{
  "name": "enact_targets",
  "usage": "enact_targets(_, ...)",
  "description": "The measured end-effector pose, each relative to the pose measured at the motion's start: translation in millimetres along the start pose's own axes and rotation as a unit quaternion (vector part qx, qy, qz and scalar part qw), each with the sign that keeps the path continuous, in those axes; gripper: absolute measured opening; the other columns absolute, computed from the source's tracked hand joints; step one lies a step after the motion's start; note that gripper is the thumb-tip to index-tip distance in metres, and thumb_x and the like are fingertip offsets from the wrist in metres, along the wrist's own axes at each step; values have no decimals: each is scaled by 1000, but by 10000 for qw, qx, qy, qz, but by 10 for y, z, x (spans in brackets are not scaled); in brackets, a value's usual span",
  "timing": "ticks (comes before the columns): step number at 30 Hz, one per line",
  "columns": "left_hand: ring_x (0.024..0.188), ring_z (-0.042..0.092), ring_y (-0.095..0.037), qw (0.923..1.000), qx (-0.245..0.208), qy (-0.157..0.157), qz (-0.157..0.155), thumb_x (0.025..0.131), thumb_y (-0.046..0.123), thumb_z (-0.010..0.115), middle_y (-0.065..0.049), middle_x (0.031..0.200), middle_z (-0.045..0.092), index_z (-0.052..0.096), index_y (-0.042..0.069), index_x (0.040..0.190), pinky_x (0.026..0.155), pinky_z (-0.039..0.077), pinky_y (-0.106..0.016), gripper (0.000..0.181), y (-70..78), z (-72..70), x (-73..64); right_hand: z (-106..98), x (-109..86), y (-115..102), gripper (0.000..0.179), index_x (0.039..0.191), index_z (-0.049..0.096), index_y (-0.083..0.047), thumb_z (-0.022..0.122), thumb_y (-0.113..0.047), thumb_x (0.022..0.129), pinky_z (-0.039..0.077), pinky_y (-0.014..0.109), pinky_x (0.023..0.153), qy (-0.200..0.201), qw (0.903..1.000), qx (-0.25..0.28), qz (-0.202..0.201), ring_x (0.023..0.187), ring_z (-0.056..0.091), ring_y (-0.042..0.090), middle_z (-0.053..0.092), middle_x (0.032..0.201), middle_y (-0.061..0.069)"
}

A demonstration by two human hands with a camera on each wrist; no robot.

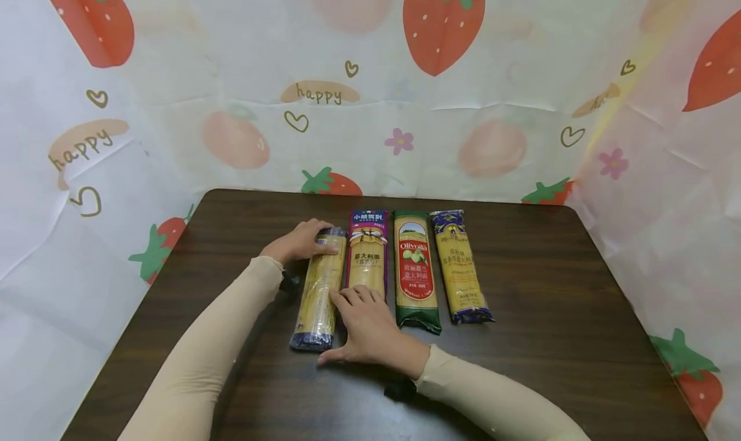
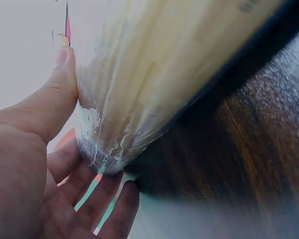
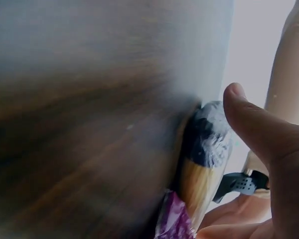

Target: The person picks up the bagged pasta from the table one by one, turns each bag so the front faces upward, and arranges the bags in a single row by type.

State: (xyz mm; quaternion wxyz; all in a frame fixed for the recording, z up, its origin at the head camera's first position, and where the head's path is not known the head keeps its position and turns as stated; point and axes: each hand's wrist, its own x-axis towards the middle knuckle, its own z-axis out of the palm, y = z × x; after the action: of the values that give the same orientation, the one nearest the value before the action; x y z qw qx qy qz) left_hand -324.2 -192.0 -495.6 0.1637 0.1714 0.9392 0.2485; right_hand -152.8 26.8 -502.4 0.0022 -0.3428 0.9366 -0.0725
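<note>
A clear-wrapped spaghetti pack (image 1: 321, 287) with dark blue ends lies at the left of a row of pasta packs. My left hand (image 1: 301, 240) grips its far end; in the left wrist view, the thumb (image 2: 55, 94) lies along one side and the fingers bend around the tip. My right hand (image 1: 370, 328) is spread by the near end, fingertips at the pack's right side and thumb close to its bottom corner. Beneath the right fingers, a purple pasta pack (image 1: 368, 261) is partly covered; its purple end (image 3: 174, 219) shows in the right wrist view.
Right of the purple pack lie a green-and-red spaghetti pack (image 1: 415, 267) and a yellow pack with blue ends (image 1: 461, 267), slightly tilted. All rest on a dark wooden table (image 1: 538, 287). A strawberry-printed sheet (image 1: 370, 139) hangs behind and beside it.
</note>
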Motion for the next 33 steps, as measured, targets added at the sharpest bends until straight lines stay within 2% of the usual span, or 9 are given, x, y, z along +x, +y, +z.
enact_targets(5, 150, 34, -51, 9999, 116, -30, -12, 107, 40, 69, -29, 159, 42, 43, -1, 161, 120, 37, -64, 73, 26, -7, 1, 10, 59, -66, 133, 168, 38, -14, 66, -99, 69, 43, 45, 111, -126, 9991, -383, 88, 132, 49, 26, 58, 146, 8)
enact_targets(10, 147, 37, -50, 9998, 197, -58, -36, 107, 39, 70, -29, 156, 44, 44, -3, 160, 118, 39, -62, 72, 21, 12, -6, 75, 111, -128, 140, 169, 33, -11, 59, -104, 68, 44, 45, 107, -369, 9954, -871, 113, 132, 49, 28, 58, 144, 10)
enact_targets(15, 148, 38, -49, 9999, 108, 22, -45, 106, 40, 70, -28, 157, 43, 44, -2, 160, 119, 38, -63, 73, 31, 16, 1, 82, 148, -152, 140, 168, 35, -11, 59, -104, 67, 44, 46, 106, -307, 9929, -1123, 220, 131, 50, 29, 60, 143, 11)
enact_targets(25, 148, 39, -49, 9999, 90, 37, -50, 106, 41, 70, -30, 157, 42, 44, -2, 159, 118, 39, -63, 73, -10, 57, -37, 62, 163, -215, 130, 167, 40, -11, 63, -98, 73, 45, 44, 104, -375, 9922, -1147, 304, 129, 52, 29, 66, 139, 9)
enact_targets(29, 135, 49, -46, 9997, -253, 55, 38, 106, 40, 71, -29, 151, 45, 43, -3, 158, 113, 44, -61, 73, -27, 38, -74, 47, 154, -187, 124, 165, 43, -13, 70, -93, 74, 46, 45, 103, -254, 9943, -997, 267, 128, 53, 27, 69, 137, 6)
enact_targets(33, 119, 55, -39, 9985, -534, 38, 113, 105, 39, 72, -28, 143, 48, 42, -4, 157, 107, 48, -57, 73, -56, 9, -92, 26, 137, -153, 120, 164, 46, -14, 77, -87, 74, 46, 47, 104, -113, 9978, -622, 192, 127, 53, 27, 70, 137, 5)
